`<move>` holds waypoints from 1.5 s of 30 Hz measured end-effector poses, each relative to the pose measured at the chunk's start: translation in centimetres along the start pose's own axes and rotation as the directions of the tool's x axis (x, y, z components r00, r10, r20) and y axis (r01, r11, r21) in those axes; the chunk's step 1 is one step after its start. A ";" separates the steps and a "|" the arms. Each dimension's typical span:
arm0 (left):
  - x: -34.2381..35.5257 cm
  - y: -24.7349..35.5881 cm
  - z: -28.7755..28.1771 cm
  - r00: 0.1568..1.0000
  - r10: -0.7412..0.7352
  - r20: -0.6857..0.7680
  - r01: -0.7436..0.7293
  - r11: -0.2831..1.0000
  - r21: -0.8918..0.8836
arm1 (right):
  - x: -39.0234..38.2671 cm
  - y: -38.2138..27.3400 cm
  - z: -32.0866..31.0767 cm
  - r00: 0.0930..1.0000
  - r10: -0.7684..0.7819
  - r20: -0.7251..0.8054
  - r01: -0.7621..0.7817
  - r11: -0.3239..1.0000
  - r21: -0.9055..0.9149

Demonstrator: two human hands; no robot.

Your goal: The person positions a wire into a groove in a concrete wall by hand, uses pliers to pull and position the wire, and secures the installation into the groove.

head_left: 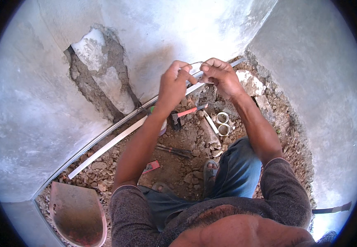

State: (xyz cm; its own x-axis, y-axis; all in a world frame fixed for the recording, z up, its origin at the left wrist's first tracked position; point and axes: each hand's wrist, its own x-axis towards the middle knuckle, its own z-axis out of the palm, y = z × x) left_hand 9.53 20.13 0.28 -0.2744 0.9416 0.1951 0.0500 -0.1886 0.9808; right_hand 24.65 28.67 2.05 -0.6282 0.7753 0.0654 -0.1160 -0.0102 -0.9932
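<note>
My left hand (173,84) and my right hand (223,77) are raised close together before the wall, both with fingers pinched. Between them runs a short bent piece of thin wire (196,63), gripped at either end. Some of its length is hidden by my fingers. Below the hands, on the rubble, lies a hammer (191,110) with an orange handle. To its right are a white tube (210,122) and two white pipe rings (223,118). A dark, long-handled tool (173,150) rests on the dirt, with a small red case (151,166) nearer me.
A metal rail (100,139) runs along the wall's foot, beside a long white strip (108,147). The wall has a broken-out channel (108,78) with a pale pipe inside. A shovel-shaped pan (77,208) lies at lower left. Large stones (250,83) sit at the right.
</note>
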 end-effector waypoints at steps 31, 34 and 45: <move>2.0 -3.8 -1.7 0.787 0.582 -0.204 -0.443 0.764 0.469 | -2.0 1.1 4.6 0.996 0.044 -0.084 -0.040 0.998 0.047; 1.7 -3.7 -1.6 0.750 0.628 -0.206 -0.469 0.725 0.504 | -1.5 0.2 2.8 0.992 -0.036 -0.124 0.029 0.997 -0.065; 1.2 -1.4 -3.6 0.996 0.028 0.084 -0.032 0.999 0.042 | -0.3 0.7 1.4 0.993 -0.097 -0.068 0.063 0.921 -0.384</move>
State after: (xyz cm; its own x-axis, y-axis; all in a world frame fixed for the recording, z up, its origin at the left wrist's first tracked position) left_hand 5.67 20.48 -0.92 -0.1914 0.9560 0.2222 0.0994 -0.2063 0.9734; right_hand 23.72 27.55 1.44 -0.5600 0.8140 0.1544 0.1484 0.2819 -0.9479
